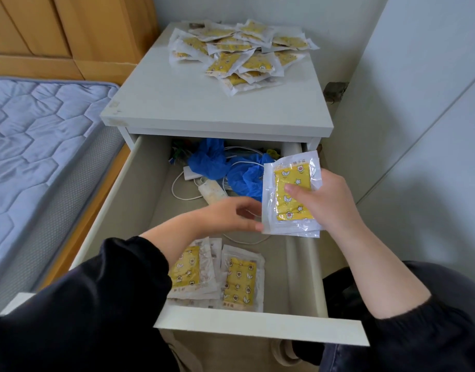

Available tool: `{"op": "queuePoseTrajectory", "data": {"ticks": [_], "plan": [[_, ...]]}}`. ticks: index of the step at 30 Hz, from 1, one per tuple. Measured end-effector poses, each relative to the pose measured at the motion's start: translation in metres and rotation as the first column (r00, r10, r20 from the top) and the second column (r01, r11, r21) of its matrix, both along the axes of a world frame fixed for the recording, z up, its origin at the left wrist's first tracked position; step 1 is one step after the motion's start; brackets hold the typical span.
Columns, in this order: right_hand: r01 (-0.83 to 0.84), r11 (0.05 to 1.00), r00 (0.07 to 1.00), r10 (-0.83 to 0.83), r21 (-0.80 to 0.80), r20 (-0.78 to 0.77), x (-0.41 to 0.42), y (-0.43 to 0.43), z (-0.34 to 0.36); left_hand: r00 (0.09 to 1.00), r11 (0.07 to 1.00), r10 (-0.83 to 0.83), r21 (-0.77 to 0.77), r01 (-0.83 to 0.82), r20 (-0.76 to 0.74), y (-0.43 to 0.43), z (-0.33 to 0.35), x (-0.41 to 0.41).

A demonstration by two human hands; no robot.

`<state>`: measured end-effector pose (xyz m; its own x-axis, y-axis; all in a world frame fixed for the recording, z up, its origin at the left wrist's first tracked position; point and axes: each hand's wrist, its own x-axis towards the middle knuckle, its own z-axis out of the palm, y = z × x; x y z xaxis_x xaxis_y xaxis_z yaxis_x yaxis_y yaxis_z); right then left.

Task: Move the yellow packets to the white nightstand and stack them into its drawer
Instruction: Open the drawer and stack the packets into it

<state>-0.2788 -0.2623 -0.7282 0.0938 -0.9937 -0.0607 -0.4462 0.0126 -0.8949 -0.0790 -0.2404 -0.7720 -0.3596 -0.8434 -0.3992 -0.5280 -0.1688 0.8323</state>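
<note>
My right hand holds a small bundle of yellow packets upright over the right side of the open drawer of the white nightstand, thumb across the front. My left hand reaches in from the left, and its fingertips touch the bundle's lower left edge. Two stacks of yellow packets lie at the drawer's front: a left stack, partly under my left sleeve, and a right stack. A loose pile of several yellow packets covers the back of the nightstand top.
At the drawer's back lie crumpled blue plastic, white cables with a charger and a small bottle. A bed with a blue quilted mattress stands at the left. A white wall and door close in on the right.
</note>
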Motion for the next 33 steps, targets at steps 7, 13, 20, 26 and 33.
{"op": "queuePoseTrajectory", "data": {"ticks": [7,13,20,26,33], "plan": [[0.029,0.998,0.997,-0.025,-0.052,0.073,0.011,0.005,-0.001,0.858,0.958,0.271,0.213,-0.194,-0.436,0.005,0.016,-0.012],[0.071,0.996,0.988,-0.063,-0.054,0.141,0.024,0.013,-0.001,0.837,0.935,0.355,0.137,-0.329,-0.417,0.007,0.02,-0.017],[-0.037,0.999,0.998,0.039,-0.035,0.042,0.006,-0.005,0.016,0.938,0.936,0.291,-0.147,-0.32,-0.189,0.005,0.024,0.0],[-0.409,0.882,0.768,0.472,0.234,-0.434,0.016,-0.034,0.042,0.977,0.955,0.212,-0.206,-0.214,-0.032,0.004,0.021,0.009],[-0.505,0.822,0.585,0.551,0.264,-0.595,0.051,-0.048,0.025,0.976,0.964,0.21,-0.18,-0.198,0.053,-0.001,0.007,0.028]]}}
